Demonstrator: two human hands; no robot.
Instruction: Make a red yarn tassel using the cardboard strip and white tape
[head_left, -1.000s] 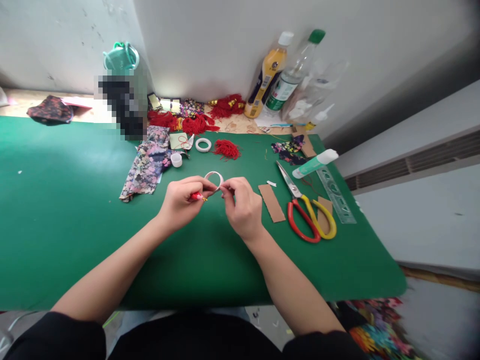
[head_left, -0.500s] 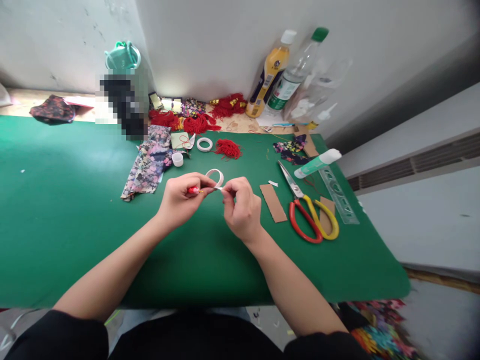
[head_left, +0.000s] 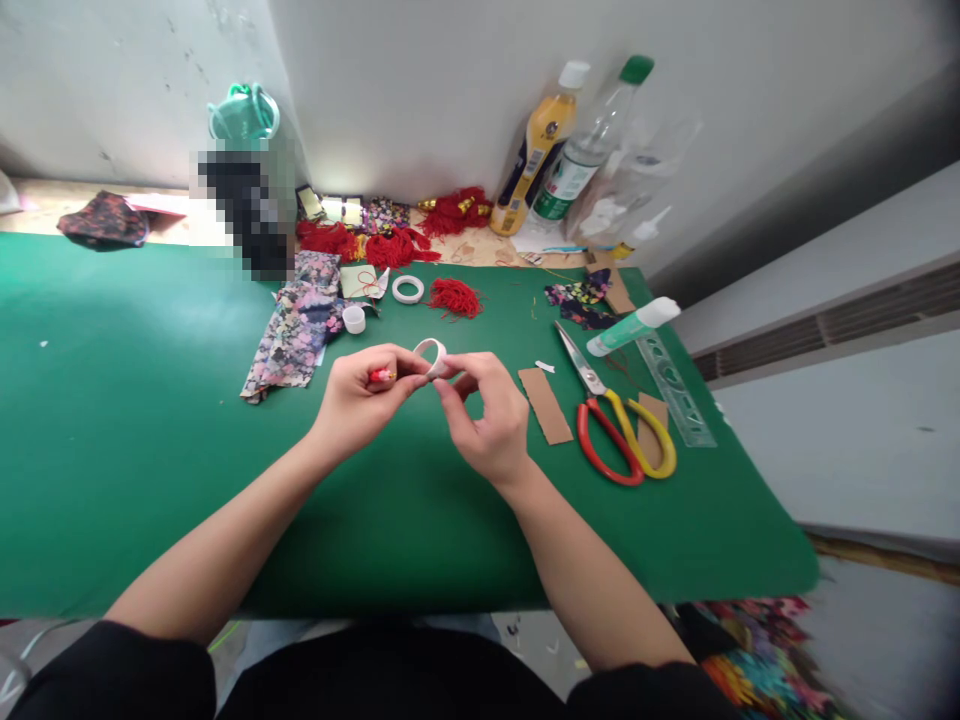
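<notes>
Left hand [head_left: 360, 395] stays curled tight, pinching a red tassel stub [head_left: 381, 375] plus the near edge of the white tape ring [head_left: 432, 352]. Right hand [head_left: 487, 415] has loosened since half a second ago: the fingers fan out and only thumb and forefinger tips nip the ring. I see the ring tipped flatter, held above the green mat [head_left: 150, 400], dead centre. Looks like a regrip to me. Scissors [head_left: 619, 425] at 3 o'clock, spare tape roll [head_left: 407, 289] at 12, both unmoved.
</notes>
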